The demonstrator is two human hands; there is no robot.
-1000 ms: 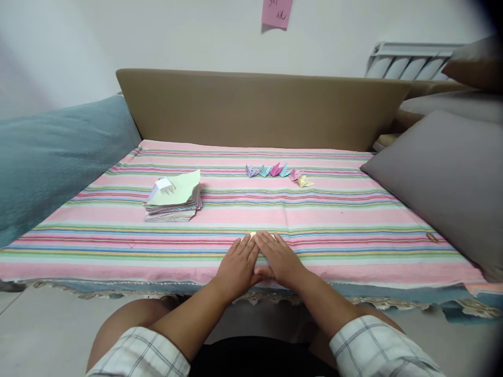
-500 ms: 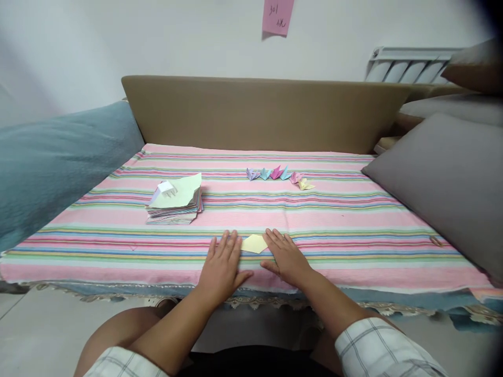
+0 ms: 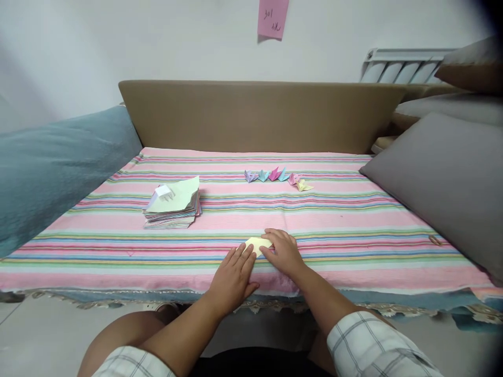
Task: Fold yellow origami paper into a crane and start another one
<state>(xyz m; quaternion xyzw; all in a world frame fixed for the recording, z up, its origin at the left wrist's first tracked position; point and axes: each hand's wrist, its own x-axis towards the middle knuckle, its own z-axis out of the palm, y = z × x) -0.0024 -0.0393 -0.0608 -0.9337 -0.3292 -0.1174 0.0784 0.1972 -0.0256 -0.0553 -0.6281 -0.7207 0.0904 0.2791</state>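
A small pale yellow folded paper (image 3: 257,244) lies on the striped cloth (image 3: 334,230) near its front edge. My left hand (image 3: 233,275) rests flat with fingers stretched, fingertips touching the paper's left side. My right hand (image 3: 283,253) lies over the paper's right side, fingers curled down onto it. Farther back to the left sits a stack of coloured paper sheets (image 3: 173,209) with a light green sheet on top. A row of several small folded paper figures (image 3: 277,176) stands at the back centre.
A teal cushion (image 3: 51,167) borders the left side and a grey pillow (image 3: 444,173) the right. A tan backrest (image 3: 259,112) runs along the rear. A pink note (image 3: 272,18) hangs on the wall.
Half a second ago my hands were spread apart beside the yellow paper; now both have closed in on it, the right hand covering its right part.
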